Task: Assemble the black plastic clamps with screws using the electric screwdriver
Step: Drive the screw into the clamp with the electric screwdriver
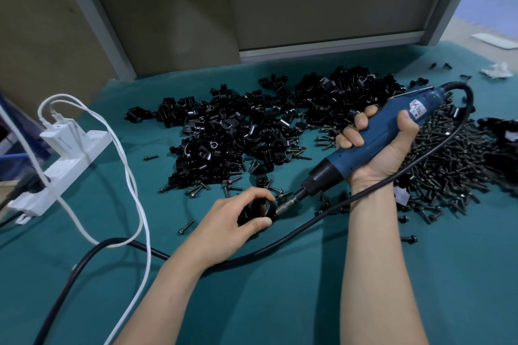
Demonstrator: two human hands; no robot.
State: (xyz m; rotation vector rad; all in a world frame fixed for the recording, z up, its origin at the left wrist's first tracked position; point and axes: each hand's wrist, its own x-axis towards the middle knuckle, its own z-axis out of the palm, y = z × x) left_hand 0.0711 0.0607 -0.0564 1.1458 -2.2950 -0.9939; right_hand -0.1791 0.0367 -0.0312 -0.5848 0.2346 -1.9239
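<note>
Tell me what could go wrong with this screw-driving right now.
1. The left hand grips the clamp with its thumb right beside the bit; a slip could strike it.
2. The right hand holds the screwdriver at a slant, so it may cam out or cross-thread.
3. The cord runs beneath both forearms and could snag.

The left hand (pixel 229 225) covers most of the clamp (pixel 253 210); the power strip (pixel 63 172) leaves frame left.

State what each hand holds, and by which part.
The left hand grips a black plastic clamp around its body; right hand grips the blue electric screwdriver at mid-barrel.
</note>
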